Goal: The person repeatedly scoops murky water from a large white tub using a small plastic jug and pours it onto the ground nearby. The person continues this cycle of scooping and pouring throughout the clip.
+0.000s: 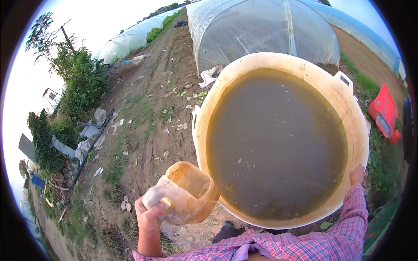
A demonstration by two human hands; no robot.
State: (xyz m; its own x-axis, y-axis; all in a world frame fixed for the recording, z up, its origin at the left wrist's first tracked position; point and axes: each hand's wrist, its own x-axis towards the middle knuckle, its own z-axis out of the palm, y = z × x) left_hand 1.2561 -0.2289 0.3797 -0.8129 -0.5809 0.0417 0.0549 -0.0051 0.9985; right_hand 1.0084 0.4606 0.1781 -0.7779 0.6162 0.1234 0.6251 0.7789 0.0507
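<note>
A large round plastic tub full of murky brown water stands before me, with small bits afloat. My left hand grips the handle of a cut-open plastic jug, a scoop with stained walls. The jug is held beside the tub's lower left rim, its opening facing up; some cloudy liquid seems to lie inside, though how much I cannot tell. My right hand rests on the tub's lower right rim, the fingers curled over the edge and partly hidden.
Behind the tub stands a plastic-film greenhouse tunnel. A dirt track with scattered litter runs along the left, past a black pipe and bushes. On the right lies a red plastic object on grass. My shoe shows below the tub.
</note>
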